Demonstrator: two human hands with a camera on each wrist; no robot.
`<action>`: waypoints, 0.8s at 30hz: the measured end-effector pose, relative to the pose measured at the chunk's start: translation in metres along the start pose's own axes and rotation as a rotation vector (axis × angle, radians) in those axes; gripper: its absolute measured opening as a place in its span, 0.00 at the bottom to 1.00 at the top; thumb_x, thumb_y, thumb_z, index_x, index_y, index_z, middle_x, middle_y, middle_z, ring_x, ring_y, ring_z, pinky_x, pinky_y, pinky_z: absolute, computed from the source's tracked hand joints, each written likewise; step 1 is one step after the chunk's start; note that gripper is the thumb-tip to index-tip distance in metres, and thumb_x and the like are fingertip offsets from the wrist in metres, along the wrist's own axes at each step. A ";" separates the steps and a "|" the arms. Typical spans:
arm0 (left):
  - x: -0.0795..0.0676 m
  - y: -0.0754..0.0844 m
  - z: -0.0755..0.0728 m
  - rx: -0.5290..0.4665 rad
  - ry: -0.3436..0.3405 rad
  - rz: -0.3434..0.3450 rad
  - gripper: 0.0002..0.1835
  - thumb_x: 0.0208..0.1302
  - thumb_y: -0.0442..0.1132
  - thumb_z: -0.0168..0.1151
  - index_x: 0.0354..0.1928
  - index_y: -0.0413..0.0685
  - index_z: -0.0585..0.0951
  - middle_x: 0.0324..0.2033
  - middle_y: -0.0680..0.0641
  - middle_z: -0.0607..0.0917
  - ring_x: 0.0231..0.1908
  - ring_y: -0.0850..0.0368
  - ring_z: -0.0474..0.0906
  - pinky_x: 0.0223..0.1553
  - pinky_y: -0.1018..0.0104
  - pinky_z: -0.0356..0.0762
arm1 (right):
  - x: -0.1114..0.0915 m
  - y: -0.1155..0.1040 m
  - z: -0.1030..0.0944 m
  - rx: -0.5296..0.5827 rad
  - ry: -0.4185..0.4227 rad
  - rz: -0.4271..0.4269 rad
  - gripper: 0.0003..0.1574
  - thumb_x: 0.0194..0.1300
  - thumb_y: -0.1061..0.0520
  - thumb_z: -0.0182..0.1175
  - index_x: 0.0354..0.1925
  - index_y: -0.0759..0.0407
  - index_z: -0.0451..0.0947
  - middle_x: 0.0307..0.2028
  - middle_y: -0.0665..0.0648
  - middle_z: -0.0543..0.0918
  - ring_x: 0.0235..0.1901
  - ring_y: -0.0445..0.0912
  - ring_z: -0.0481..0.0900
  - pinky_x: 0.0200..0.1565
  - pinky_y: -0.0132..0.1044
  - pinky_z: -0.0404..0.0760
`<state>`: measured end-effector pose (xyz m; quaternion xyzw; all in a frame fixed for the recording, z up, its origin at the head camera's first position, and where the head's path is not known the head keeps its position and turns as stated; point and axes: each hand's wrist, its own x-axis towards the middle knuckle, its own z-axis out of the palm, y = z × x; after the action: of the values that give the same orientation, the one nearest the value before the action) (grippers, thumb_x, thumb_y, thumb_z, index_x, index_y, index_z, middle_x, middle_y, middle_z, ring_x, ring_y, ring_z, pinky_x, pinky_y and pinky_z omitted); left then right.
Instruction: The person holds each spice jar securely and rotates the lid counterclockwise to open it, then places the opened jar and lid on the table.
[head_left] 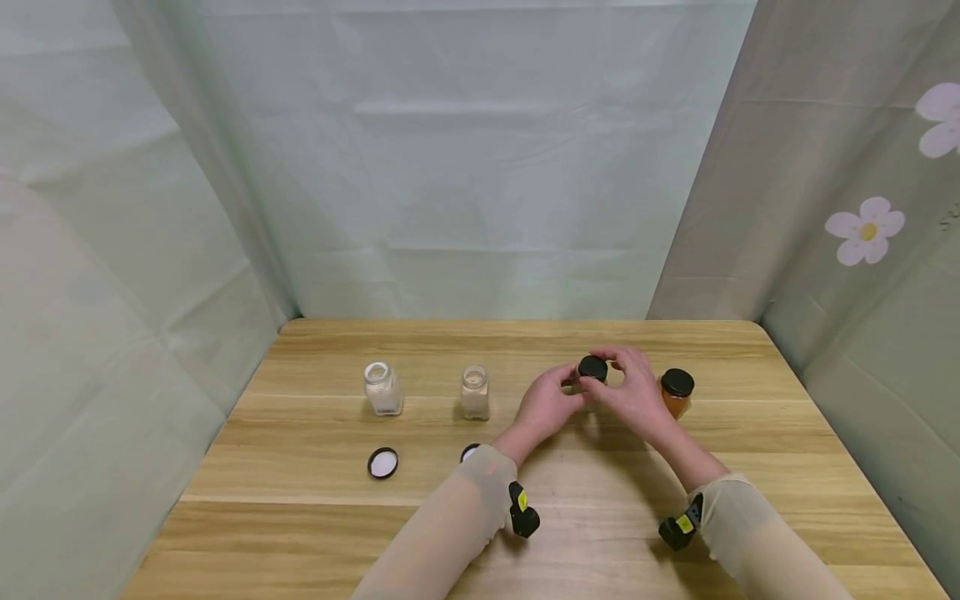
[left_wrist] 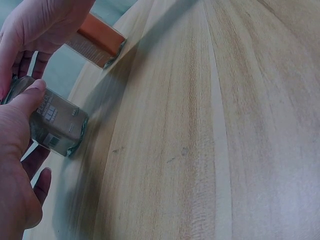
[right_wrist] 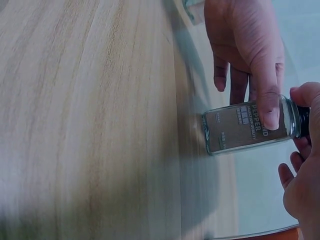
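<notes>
My left hand [head_left: 550, 403] grips the body of a square glass pepper jar [right_wrist: 232, 129], thumb across its printed label. At the jar's neck, my right hand [head_left: 632, 394] pinches the black lid [head_left: 592, 367] between thumb and fingers. The lid sits on the jar. Brown powder shows through the glass in the right wrist view. Whether the jar's base touches the table is hard to tell. Just right of my right hand stands a jar of orange-red spice [head_left: 677, 393] with a black lid on, also visible in the left wrist view.
Two lidless jars stand to the left: a jar with white contents [head_left: 384, 392] and a jar with pale beige contents [head_left: 475, 394]. In front of them lie a black-rimmed lid [head_left: 383, 463], white inside up, and a second lid [head_left: 469, 452], partly hidden by my left sleeve. Everything rests on a wooden table [head_left: 300, 533].
</notes>
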<state>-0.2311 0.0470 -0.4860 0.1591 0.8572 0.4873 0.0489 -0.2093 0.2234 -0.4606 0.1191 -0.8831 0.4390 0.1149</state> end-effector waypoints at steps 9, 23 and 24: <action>0.002 -0.002 0.001 0.011 0.002 0.011 0.28 0.65 0.54 0.72 0.67 0.62 0.80 0.58 0.55 0.84 0.61 0.57 0.77 0.62 0.55 0.73 | 0.000 0.000 0.001 -0.029 -0.045 -0.019 0.29 0.68 0.56 0.67 0.66 0.51 0.76 0.64 0.58 0.74 0.67 0.56 0.61 0.64 0.61 0.64; 0.001 -0.003 0.001 0.011 -0.002 0.008 0.27 0.67 0.53 0.70 0.67 0.64 0.80 0.57 0.57 0.84 0.61 0.58 0.76 0.62 0.54 0.73 | -0.002 -0.001 0.000 0.011 -0.046 0.004 0.40 0.66 0.45 0.71 0.71 0.53 0.70 0.66 0.58 0.73 0.67 0.57 0.63 0.64 0.59 0.66; 0.001 -0.003 0.001 0.010 0.000 0.010 0.27 0.66 0.53 0.71 0.66 0.64 0.80 0.57 0.56 0.84 0.61 0.58 0.77 0.62 0.54 0.73 | -0.002 -0.001 0.000 0.014 -0.038 0.014 0.41 0.65 0.43 0.72 0.70 0.53 0.71 0.66 0.58 0.73 0.66 0.57 0.64 0.63 0.60 0.67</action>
<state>-0.2319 0.0469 -0.4892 0.1639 0.8589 0.4830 0.0457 -0.2073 0.2231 -0.4604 0.1220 -0.8830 0.4434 0.0942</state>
